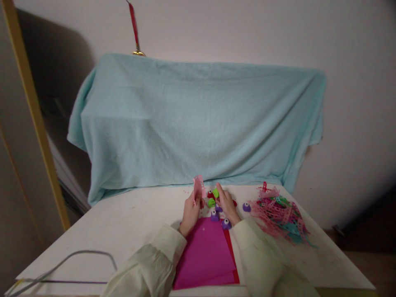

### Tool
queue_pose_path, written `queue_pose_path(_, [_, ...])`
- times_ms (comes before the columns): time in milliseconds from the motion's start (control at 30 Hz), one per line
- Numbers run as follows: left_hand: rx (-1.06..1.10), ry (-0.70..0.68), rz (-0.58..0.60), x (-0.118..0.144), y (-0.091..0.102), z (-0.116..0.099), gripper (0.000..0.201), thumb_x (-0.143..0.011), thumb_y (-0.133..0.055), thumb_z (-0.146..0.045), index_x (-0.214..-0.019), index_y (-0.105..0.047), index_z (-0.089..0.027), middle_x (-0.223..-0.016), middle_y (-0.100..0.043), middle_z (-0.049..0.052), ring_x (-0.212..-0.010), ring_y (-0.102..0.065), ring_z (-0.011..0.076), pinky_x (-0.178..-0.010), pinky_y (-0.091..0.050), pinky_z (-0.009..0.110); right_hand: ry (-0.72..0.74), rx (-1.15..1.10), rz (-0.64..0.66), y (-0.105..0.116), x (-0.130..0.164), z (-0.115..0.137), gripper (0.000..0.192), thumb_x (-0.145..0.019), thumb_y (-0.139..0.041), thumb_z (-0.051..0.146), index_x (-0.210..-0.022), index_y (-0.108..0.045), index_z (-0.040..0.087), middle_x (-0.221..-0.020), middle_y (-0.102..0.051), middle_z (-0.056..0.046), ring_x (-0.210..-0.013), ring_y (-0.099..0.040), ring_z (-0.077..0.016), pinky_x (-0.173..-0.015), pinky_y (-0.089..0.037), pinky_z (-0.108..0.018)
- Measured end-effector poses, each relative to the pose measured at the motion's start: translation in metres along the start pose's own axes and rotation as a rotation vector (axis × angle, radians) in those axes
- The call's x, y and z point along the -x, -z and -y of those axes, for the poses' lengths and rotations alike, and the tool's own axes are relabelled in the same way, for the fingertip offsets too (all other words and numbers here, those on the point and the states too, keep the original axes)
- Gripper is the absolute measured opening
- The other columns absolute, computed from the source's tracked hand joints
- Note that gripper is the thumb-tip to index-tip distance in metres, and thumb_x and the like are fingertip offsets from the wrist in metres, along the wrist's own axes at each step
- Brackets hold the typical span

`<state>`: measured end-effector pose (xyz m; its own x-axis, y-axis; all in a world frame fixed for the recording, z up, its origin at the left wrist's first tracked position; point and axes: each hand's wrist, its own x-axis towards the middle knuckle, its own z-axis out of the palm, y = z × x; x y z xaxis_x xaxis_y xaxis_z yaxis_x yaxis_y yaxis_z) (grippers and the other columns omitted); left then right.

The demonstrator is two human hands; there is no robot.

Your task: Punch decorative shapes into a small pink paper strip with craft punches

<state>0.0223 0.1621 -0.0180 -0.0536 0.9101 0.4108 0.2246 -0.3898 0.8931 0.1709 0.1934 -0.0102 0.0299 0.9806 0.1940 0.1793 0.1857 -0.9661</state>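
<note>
My left hand is closed on a folded piece of pink paper with punched holes along its edge, held upright above the table. A little to its right, my right hand has its fingers round a small bright-green paper punch. Below and between the hands sit another green punch, a red punch with an eye on it and several purple punches, also with eyes. Magenta paper sheets lie under my wrists, with a red sheet showing at their right edge.
A tangled heap of punched paper strips, pink, teal, green and red, covers the table's right side. One purple punch stands beside it. A light-blue towel drapes across the back. A grey cable curves over the front left.
</note>
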Motion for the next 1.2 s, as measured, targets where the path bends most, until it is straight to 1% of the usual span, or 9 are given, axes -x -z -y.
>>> queue_pose_path(100, [-0.026, 0.026, -0.016, 0.001, -0.001, 0.000, 0.053, -0.089, -0.032, -0.051, -0.053, -0.048, -0.016, -0.049, -0.049, -0.001, -0.049, -0.046, 0.0110, -0.053, -0.034, 0.021, -0.008, 0.008, -0.012, 0.000, 0.001, 0.001, 0.053, -0.078, -0.033, 0.068, -0.052, -0.034, 0.021, -0.044, -0.035, 0.003, -0.043, -0.038, -0.0119, -0.040, -0.029, -0.022])
queue_pose_path(200, [-0.047, 0.082, -0.008, 0.002, -0.003, -0.001, 0.055, -0.088, -0.032, -0.053, -0.049, -0.046, -0.016, -0.043, -0.044, -0.003, -0.044, -0.043, 0.0103, -0.050, -0.032, 0.021, -0.005, 0.015, -0.027, -0.001, 0.002, 0.004, 0.055, -0.076, -0.031, 0.070, -0.051, -0.035, 0.021, -0.042, -0.036, 0.003, -0.042, -0.039, -0.0121, -0.041, -0.029, -0.023])
queue_pose_path(333, [-0.034, 0.127, 0.007, 0.003, -0.004, -0.004, 0.053, -0.085, -0.036, -0.056, -0.054, -0.048, -0.016, -0.042, -0.042, -0.004, -0.041, -0.040, 0.0100, -0.044, -0.027, 0.021, 0.007, 0.011, -0.037, -0.001, 0.005, 0.011, 0.055, -0.075, -0.033, 0.070, -0.050, -0.037, 0.021, -0.042, -0.037, 0.003, -0.042, -0.039, -0.0123, -0.043, -0.030, -0.023])
queue_pose_path(500, [-0.016, 0.115, -0.019, 0.003, -0.003, -0.007, 0.055, -0.085, -0.034, -0.058, -0.052, -0.047, -0.016, -0.044, -0.044, -0.003, -0.043, -0.041, 0.0098, -0.047, -0.030, 0.021, 0.055, -0.014, -0.040, -0.001, 0.011, 0.024, 0.051, -0.075, -0.038, 0.066, -0.055, -0.043, 0.020, -0.049, -0.046, 0.000, -0.051, -0.044, -0.0137, -0.046, -0.031, -0.022])
queue_pose_path(600, [-0.041, 0.090, -0.036, 0.003, -0.003, -0.007, 0.056, -0.085, -0.035, -0.057, -0.049, -0.046, -0.015, -0.045, -0.044, -0.003, -0.045, -0.040, 0.0097, -0.048, -0.029, 0.021, 0.075, -0.039, -0.033, -0.001, 0.012, 0.026, 0.046, -0.075, -0.043, 0.062, -0.059, -0.046, 0.019, -0.054, -0.048, 0.000, -0.055, -0.045, -0.0135, -0.048, -0.032, -0.021])
queue_pose_path(767, [-0.057, 0.082, -0.041, 0.003, -0.003, -0.005, 0.055, -0.085, -0.036, -0.056, -0.051, -0.047, -0.015, -0.047, -0.044, -0.003, -0.046, -0.040, 0.0098, -0.048, -0.028, 0.021, 0.074, -0.084, -0.023, -0.001, 0.012, 0.022, 0.041, -0.077, -0.045, 0.057, -0.065, -0.047, 0.018, -0.061, -0.048, 0.001, -0.058, -0.044, -0.0120, -0.052, -0.034, -0.019])
queue_pose_path(933, [-0.055, 0.080, -0.027, 0.003, -0.002, -0.004, 0.053, -0.086, -0.037, -0.054, -0.052, -0.046, -0.015, -0.048, -0.044, -0.002, -0.048, -0.040, 0.0103, -0.049, -0.029, 0.021, 0.076, -0.102, -0.004, 0.000, 0.013, 0.021, 0.041, -0.078, -0.046, 0.057, -0.065, -0.047, 0.018, -0.063, -0.048, 0.002, -0.059, -0.043, -0.0114, -0.055, -0.035, -0.019])
queue_pose_path(1200, [-0.064, 0.081, -0.032, 0.002, -0.001, -0.004, 0.050, -0.086, -0.038, -0.052, -0.052, -0.046, -0.015, -0.048, -0.043, -0.003, -0.048, -0.040, 0.0102, -0.048, -0.027, 0.021, 0.081, -0.169, 0.093, 0.000, 0.017, 0.027, 0.035, -0.079, -0.048, 0.051, -0.067, -0.046, 0.019, -0.067, -0.049, 0.002, -0.060, -0.044, -0.0114, -0.056, -0.036, -0.020])
